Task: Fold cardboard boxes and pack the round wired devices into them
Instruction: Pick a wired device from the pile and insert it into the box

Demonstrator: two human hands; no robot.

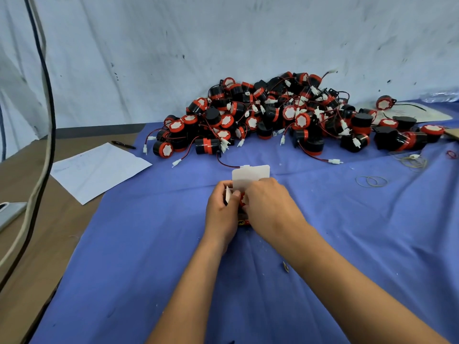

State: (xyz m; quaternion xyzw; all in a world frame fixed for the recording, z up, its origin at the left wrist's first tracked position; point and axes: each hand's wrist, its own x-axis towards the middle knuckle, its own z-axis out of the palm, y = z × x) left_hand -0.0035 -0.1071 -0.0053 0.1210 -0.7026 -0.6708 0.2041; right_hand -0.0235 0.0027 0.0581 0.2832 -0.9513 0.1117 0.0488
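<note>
A small cardboard box (250, 176) stands between my hands on the blue cloth (149, 244), its white top flap raised toward the far side. My left hand (222, 212) grips the box's left side, thumb at the open top. My right hand (269, 204) covers the right side, fingers curled at the opening where a bit of red shows. The box's lower printed face shows red and yellow. Behind lies a large pile of round black-and-red wired devices (285, 115) with white connectors.
A sheet of paper (99, 170) and a pen (123, 144) lie at the left on the brown table. Cables (47, 95) hang at the far left. Rubber bands (371, 181) lie at the right. A white sheet hangs behind the pile.
</note>
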